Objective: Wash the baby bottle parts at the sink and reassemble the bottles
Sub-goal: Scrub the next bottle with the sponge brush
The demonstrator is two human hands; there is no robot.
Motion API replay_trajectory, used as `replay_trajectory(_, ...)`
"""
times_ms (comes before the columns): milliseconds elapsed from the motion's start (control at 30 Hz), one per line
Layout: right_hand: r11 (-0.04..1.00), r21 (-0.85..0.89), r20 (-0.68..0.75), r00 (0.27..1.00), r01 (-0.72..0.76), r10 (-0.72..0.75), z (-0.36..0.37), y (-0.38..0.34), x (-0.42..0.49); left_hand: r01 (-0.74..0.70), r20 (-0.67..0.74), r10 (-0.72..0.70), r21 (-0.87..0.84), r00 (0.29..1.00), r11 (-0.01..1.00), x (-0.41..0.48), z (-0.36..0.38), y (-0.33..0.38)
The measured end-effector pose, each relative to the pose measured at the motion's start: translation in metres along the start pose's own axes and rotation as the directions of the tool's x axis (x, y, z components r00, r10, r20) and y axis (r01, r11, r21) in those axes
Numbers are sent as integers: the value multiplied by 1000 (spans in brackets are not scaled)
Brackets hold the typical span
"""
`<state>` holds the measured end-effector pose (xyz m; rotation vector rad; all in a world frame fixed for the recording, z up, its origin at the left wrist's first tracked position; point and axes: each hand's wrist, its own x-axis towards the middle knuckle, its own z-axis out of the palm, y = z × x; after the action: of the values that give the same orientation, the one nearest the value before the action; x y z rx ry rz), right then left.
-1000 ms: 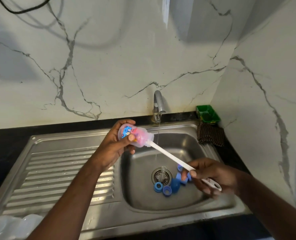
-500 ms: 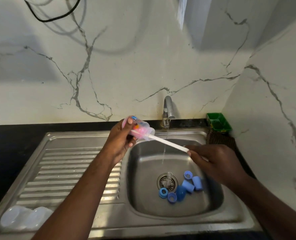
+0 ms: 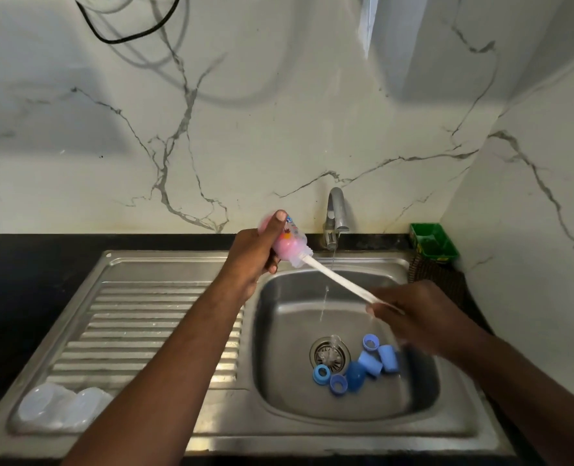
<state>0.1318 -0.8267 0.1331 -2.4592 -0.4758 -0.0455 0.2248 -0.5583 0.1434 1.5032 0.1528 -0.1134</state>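
Since half a second earlier my left hand point(image 3: 252, 260) had tipped the pink bottle point(image 3: 289, 242) steeper over the sink rim point(image 3: 369, 261), fingers wrapped round it, my right hand point(image 3: 420, 317) gripping the brush handle point(image 3: 339, 280), so I judged straight strokes along its axis best.

Brush handle point(image 3: 342, 281) — lower end blurred

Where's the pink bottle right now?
Head view, centre: the bottle is held in the left hand, just left of the tap, with the brush pushed into it.
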Motion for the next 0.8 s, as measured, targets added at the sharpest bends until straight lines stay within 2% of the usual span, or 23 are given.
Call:
replay_trajectory(33, 945, -316, -61, 992, 84, -108, 3, -1, 0, 21, -48, -21, 0, 999, 1000, 0, 1, -1)
replay_trajectory(67, 859, -505, -90, 985, 84, -149, 9, -4, -3, 37, -79, -39, -33, 996, 999, 1, 1, -1)
replay_trajectory(100, 820, -570, -138, 978, 50, -156, 13, -10, -5, 41, -92, -49, -93, 995, 995, 1, 1, -1)
replay_trajectory(133, 832, -555, -197, 971, 4, -136, 15, -15, -5, 31, -89, -47, -168, 995, 985, 2, 0, 0)
replay_trajectory(167, 898, -438, -244, 967, -39, -77, 15, -21, -5, 14, -75, -33, -240, 997, 971, 2, -1, 2)
replay_trajectory(200, 978, -195, -253, 967, -70, 19, 14, -25, -4, -10, -56, -7, -300, 998, 954, 2, -3, 4)
replay_trajectory(233, 987, 133, -192, 974, -95, 120, 14, -25, -1, -37, -37, 26, -345, 999, 938, 2, -6, 5)
replay_trajectory(267, 890, 436, -86, 978, -134, 189, 14, -23, 1, -68, -21, 64, -382, 998, 922, 2, -8, 7)
replay_trajectory(300, 761, 617, 39, 974, -198, 222, 13, -22, 3, -99, -6, 106, -412, 994, 906, 2, -10, 8)
replay_trajectory(333, 641, 724, 160, 966, -255, 204, 13, -21, 3, -125, 11, 145, -436, 989, 891, 3, -12, 8)
replay_trajectory(433, 346, 852, 425, 905, -392, -22, 11, -23, -1, -158, 82, 226, -491, 971, 857, 3, -12, 7)
replay_trajectory(500, 180, 846, 529, 834, -503, -159, 11, -23, -4, -150, 131, 256, -530, 958, 835, 2, -10, 4)
replay_trajectory(533, 140, 838, 546, 816, -528, -190, 12, -24, -5, -142, 148, 262, -547, 954, 825, 3, -9, 3)
replay_trajectory(600, 139, 852, 522, 837, -504, -163, 17, -23, -6, -132, 158, 262, -559, 952, 818, 2, -9, 2)
replay_trajectory(633, 190, 866, 487, 867, -463, -106, 20, -23, -6, -134, 157, 260, -552, 953, 823, 0, -9, 2)
replay_trajectory(733, 460, 830, 278, 949, -315, 147, 29, -36, -6, -153, 142, 255, -501, 957, 852, -3, -8, -2)
replay_trajectory(800, 590, 780, 77, 969, -206, 236, 33, -49, -8, -150, 163, 266, -509, 950, 848, -3, -11, -4)
